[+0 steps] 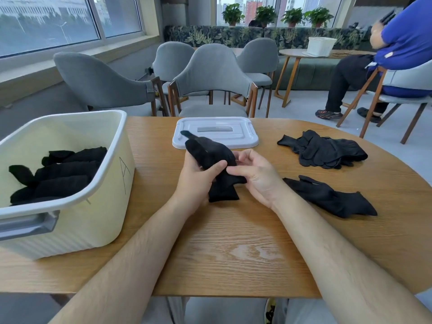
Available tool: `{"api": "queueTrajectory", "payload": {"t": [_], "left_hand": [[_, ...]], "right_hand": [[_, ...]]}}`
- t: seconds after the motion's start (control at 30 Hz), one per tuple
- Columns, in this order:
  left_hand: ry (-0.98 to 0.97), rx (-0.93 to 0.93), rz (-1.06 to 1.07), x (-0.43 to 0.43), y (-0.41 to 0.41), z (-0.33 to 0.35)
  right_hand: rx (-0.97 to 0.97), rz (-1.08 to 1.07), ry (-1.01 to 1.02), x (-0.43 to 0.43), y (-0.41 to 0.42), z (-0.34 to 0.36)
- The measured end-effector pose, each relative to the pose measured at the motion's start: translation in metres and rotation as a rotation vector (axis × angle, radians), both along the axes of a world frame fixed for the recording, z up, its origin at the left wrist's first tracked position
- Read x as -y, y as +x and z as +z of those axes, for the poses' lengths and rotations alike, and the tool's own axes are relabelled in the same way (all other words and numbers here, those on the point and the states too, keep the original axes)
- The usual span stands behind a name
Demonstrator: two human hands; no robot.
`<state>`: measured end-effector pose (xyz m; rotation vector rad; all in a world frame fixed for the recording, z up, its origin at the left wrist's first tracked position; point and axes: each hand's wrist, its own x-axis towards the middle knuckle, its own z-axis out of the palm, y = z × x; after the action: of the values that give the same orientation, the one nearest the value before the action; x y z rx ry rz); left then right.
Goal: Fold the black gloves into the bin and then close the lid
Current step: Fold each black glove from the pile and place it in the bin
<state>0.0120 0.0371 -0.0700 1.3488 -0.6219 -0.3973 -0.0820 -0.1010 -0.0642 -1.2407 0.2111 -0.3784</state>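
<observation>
At desk (233, 242) centre, left hand (198, 181) grips the glove (210, 153), right hand (257, 178) pinches its fold, probably to keep it compact for the left-edge bin (93, 220).

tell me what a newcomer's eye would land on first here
Centre of the wooden table: the left hand and right hand both hold a partly folded black glove. At the left stands the open cream bin with folded gloves inside, its white lid lying flat at the far edge. At the right wait a loose pile of gloves and a single glove.
</observation>
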Motion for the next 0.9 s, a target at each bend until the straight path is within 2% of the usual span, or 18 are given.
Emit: {"api": "queueTrajectory", "payload": {"t": [0.13,0.27,0.37,0.5,0.57,0.7,0.8,0.9], "left_hand": [[-0.028,-0.054,-0.018,-0.001,0.004,-0.002],[-0.036,-0.127,0.004,-0.003,0.009,-0.002],[0.012,-0.129,0.012,-0.004,0.011,-0.002],[0.012,-0.102,-0.029,-0.003,0.007,0.001],[0.053,-0.057,0.012,-0.004,0.006,0.002],[0.286,0.167,0.136,-0.015,0.007,0.001],[0.39,0.288,-0.002,-0.033,0.006,-0.005],[0.53,0.454,-0.077,-0.05,0.009,-0.013]], "right_hand": [[0.025,-0.109,-0.169,0.002,0.0,-0.004],[0.028,-0.115,-0.065,0.0,0.0,-0.001],[-0.112,-0.1,-0.006,-0.001,0.001,-0.002],[-0.225,-0.052,-0.214,-0.005,-0.001,-0.002],[-0.213,-0.1,-0.297,-0.006,-0.002,0.0],[-0.25,-0.15,-0.448,-0.008,-0.007,0.0],[-0.276,-0.147,-0.579,-0.006,-0.003,-0.006],[-0.264,-0.122,-0.562,-0.005,0.0,-0.009]]}}
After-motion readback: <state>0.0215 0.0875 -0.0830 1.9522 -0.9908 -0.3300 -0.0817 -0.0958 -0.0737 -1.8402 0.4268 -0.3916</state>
